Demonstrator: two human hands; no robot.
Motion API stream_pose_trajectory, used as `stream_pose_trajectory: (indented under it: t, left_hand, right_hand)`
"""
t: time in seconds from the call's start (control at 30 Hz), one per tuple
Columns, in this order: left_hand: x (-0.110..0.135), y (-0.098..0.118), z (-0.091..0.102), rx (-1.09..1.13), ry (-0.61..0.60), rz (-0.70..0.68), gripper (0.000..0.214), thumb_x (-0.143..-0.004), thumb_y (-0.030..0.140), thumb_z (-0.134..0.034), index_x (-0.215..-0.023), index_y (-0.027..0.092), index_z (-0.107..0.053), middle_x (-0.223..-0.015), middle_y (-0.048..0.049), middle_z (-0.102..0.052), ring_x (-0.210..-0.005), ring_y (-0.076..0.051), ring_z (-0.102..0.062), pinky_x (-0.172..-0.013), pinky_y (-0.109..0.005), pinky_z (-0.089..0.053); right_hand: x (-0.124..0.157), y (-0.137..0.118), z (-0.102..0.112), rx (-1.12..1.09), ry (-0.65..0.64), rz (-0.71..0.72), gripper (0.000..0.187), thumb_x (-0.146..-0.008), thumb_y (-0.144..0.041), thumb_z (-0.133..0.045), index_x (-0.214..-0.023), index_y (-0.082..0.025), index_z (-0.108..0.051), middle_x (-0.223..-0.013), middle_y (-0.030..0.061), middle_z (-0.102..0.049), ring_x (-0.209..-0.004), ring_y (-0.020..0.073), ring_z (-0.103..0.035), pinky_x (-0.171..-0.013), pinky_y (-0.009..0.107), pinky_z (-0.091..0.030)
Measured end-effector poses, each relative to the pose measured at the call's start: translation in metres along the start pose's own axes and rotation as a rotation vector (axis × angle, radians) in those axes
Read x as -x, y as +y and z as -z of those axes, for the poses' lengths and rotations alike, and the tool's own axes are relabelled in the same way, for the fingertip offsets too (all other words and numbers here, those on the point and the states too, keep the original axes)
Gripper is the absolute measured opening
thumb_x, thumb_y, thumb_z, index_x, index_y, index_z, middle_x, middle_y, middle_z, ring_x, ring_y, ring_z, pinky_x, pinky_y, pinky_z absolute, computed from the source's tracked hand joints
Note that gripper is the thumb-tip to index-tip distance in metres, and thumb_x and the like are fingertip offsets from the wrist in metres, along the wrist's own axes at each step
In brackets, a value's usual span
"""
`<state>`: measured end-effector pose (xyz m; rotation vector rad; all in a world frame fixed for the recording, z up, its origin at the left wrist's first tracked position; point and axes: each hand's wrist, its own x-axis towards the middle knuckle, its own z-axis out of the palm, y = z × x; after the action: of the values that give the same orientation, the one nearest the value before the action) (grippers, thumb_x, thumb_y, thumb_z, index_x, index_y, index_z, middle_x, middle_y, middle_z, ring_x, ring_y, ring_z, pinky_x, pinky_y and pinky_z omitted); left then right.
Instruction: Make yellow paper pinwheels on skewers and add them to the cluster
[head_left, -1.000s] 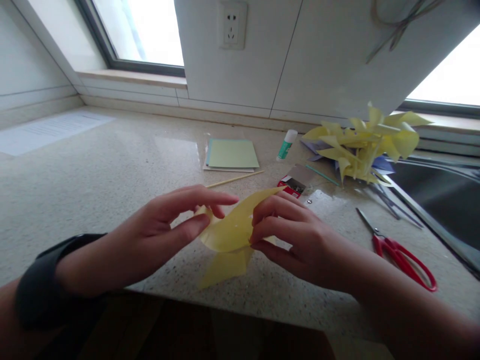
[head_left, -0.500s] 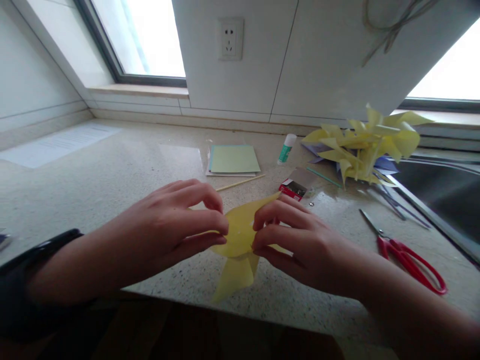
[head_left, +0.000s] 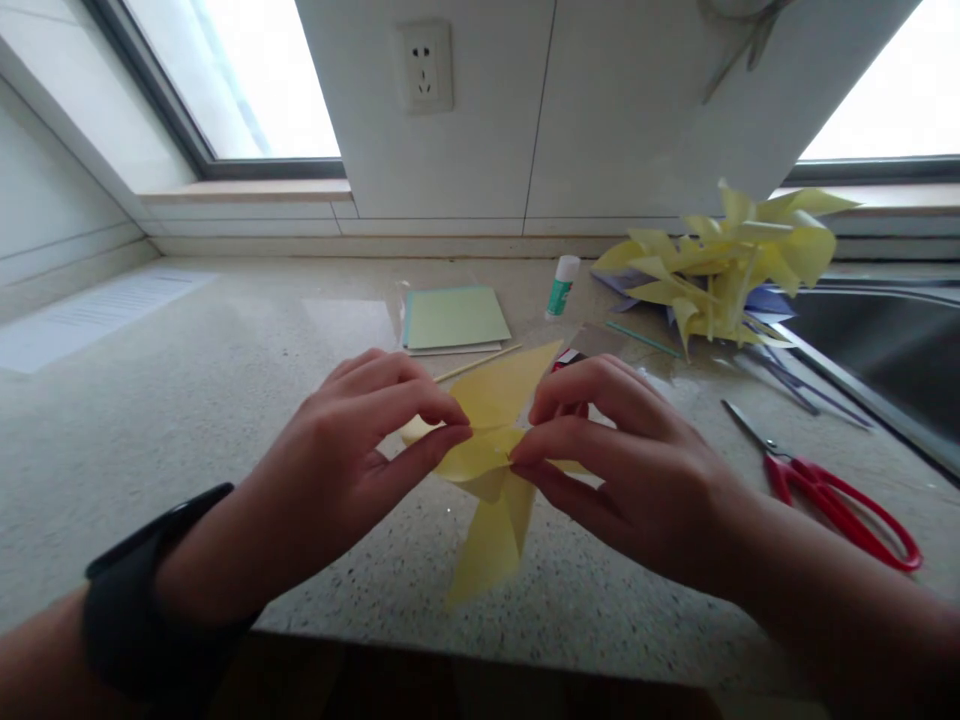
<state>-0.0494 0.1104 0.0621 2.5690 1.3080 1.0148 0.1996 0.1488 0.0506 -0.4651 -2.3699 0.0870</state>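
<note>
A yellow paper pinwheel (head_left: 484, 455) is held above the counter near its front edge, its folded blades spreading up, left and down. My left hand (head_left: 375, 440) pinches the paper between thumb and forefinger on the left of its middle. On the other side, my right hand (head_left: 607, 450) has its thumb and forefinger closed at the pinwheel's centre; whether a small pin sits between those fingertips is too fine to make out. Just beyond the paper lies a thin wooden stick (head_left: 478, 362). A small red and black box (head_left: 568, 358) is partly hidden behind my right hand.
A stack of pastel paper squares (head_left: 457, 318) and a glue stick (head_left: 562, 287) stand further back. Several yellow and purple pinwheels (head_left: 720, 270) are heaped beside the sink (head_left: 892, 345). Red-handled scissors (head_left: 825, 490) lie to the right. A printed sheet (head_left: 90, 312) is at the far left.
My left hand has shifted its pinch slightly right, closer to the pinwheel's middle. The pinwheel has tilted, so its upper blade stands higher. My right hand now covers more of the box.
</note>
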Motion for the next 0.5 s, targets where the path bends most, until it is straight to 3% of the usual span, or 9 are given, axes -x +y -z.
stream_pose_trajectory:
  t: [0.2, 0.5]
  left_hand:
    - [0.007, 0.009, -0.008, 0.14, -0.008, 0.134, 0.009, -0.096, 0.02, -0.066, -0.097, 0.028, -0.071, -0.098, 0.002, -0.064, -0.093, -0.014, -0.061, -0.082, -0.029, -0.047]
    - [0.006, 0.012, 0.004, -0.056, -0.025, 0.009, 0.014, -0.097, 0.02, -0.063, -0.108, 0.028, -0.068, -0.104, 0.0001, -0.065, -0.097, -0.016, -0.06, -0.086, -0.029, -0.047]
  right_hand:
    - [0.0, -0.002, -0.006, -0.014, 0.009, -0.029, 0.005, -0.095, -0.016, -0.065, -0.097, -0.02, -0.068, -0.103, 0.0061, -0.062, -0.095, 0.0183, -0.059, -0.085, 0.035, -0.05]
    - [0.001, -0.005, -0.004, -0.005, -0.018, -0.006, 0.007, -0.096, -0.015, -0.063, -0.096, -0.02, -0.066, -0.104, 0.0065, -0.064, -0.093, 0.0176, -0.06, -0.084, 0.035, -0.052]
